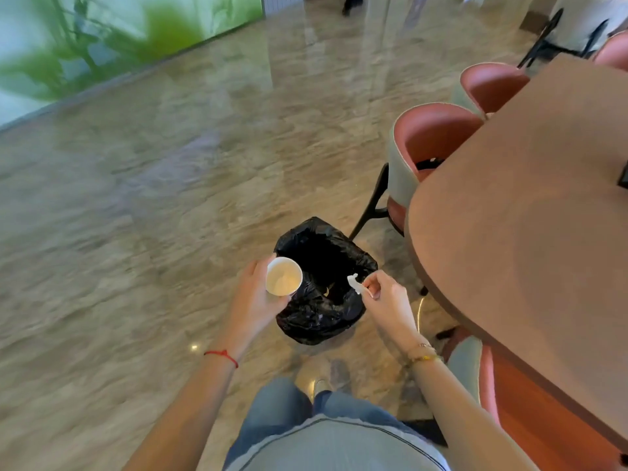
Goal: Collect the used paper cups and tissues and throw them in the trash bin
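A person stood over a trash bin [324, 283] lined with a black bag at lower centre of the frame, beside a brown table [530, 212]. The left hand [253, 300] wrapped its fingers around a white paper cup [283, 276], mouth up, at the bin's left rim. The right hand [385, 300] pinched a small white tissue [354, 283] between thumb and fingertips above the bin's right edge.

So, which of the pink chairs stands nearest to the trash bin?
The pink chair nearest the camera, beside the table's rounded end; its black leg reaches toward the trash bin.
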{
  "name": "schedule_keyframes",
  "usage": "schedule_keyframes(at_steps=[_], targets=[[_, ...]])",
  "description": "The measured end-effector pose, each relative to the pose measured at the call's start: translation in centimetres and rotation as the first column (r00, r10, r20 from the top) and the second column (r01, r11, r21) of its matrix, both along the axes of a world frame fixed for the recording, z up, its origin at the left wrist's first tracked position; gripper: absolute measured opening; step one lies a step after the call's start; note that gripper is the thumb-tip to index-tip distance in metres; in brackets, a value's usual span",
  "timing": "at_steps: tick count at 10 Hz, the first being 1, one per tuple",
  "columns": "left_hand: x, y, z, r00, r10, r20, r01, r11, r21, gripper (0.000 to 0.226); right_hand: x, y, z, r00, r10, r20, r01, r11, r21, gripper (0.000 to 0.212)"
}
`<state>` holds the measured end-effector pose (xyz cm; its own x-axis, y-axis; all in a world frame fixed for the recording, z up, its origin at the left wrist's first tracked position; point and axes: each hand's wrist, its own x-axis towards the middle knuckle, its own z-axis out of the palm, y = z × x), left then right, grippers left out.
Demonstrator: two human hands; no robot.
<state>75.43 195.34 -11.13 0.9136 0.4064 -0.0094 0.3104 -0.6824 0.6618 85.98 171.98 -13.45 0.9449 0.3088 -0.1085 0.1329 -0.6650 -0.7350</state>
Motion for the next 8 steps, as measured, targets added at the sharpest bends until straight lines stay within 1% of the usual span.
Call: schedule_keyframes(at_steps=[2, 3, 5, 6, 7, 8], targets=[[10.3, 3.6, -3.4, 0.994, -0.074, -0.077, 0.071, 0.997, -0.037, 0.08, 8.7, 4.5, -2.3, 0.996, -0.036, -0.087, 0.03, 0.997, -0.066, 0.01], [14.8, 5.4, -5.3, 0.985, -0.112, -0.131, 0.107, 0.993, -0.044, 0.08, 12.0, 6.7, -3.9, 0.987, -0.071, -0.142, 0.056, 0.993, -0.105, 0.006], [22.2, 8.7, -8.7, 0.951, -0.204, -0.233, 0.192, 0.979, -0.073, 0.082, 17.1, 10.7, -6.7, 0.949, -0.184, -0.255, 0.145, 0.976, -0.166, 0.008], [25.5, 10.3, -10.3, 0.91, -0.274, -0.312, 0.266, 0.962, -0.069, 0.087, 19.0, 12.0, -8.1, 0.935, -0.223, -0.277, 0.17, 0.964, -0.202, 0.008], [27.6, 11.6, -10.5, 0.859, -0.372, -0.353, 0.365, 0.927, -0.089, 0.089, 20.1, 13.0, -8.6, 0.922, -0.232, -0.309, 0.168, 0.961, -0.219, 0.012], [29.3, 12.8, -10.2, 0.874, -0.385, -0.296, 0.377, 0.922, -0.086, 0.078, 21.1, 13.5, -8.5, 0.933, -0.25, -0.259, 0.206, 0.961, -0.187, 0.018]])
